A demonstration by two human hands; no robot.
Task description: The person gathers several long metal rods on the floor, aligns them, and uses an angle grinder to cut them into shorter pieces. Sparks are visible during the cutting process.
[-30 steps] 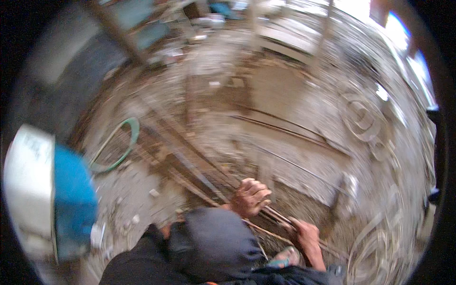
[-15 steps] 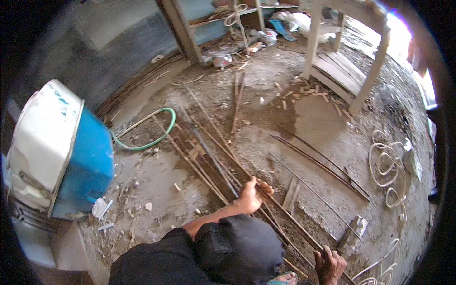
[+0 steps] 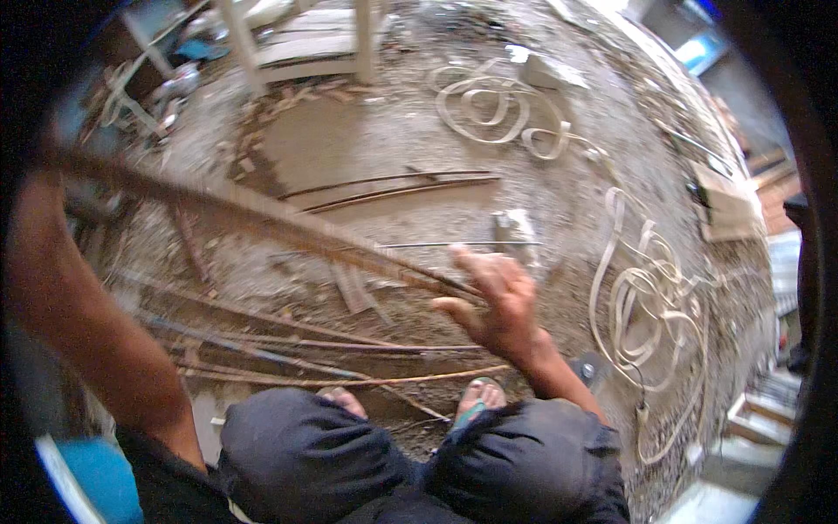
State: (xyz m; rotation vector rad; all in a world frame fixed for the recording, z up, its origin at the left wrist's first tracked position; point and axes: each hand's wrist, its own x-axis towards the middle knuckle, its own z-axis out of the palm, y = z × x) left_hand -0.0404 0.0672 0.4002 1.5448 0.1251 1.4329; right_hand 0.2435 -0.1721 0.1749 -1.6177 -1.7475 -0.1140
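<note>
A long rusty metal bar (image 3: 262, 214) slants in front of me, blurred by motion, its left end raised. My left hand (image 3: 42, 170) is at that raised end, at the dark rim of the picture; it appears closed round the bar, though its fingers are smeared. The bar's lower right end lies between the thumb and fingers of my right hand (image 3: 506, 301), which holds it loosely. Under the bar, several thin rods lie on the ground before my feet, among them a rust-orange rod (image 3: 349, 382) and a greyish rod (image 3: 262, 351).
Two rusty rods (image 3: 410, 190) lie farther off, by a pale block (image 3: 515, 234). Coils of white flat hose (image 3: 642, 314) spread on the right, with another hose loop (image 3: 489, 131) beyond. A wooden frame (image 3: 367, 44) stands at the back. A blue container (image 3: 100, 480) is at lower left.
My view has swung to the right. The left hand and its end of the bar have risen to the far left. The right hand's grip looks looser, at the bar's end.
</note>
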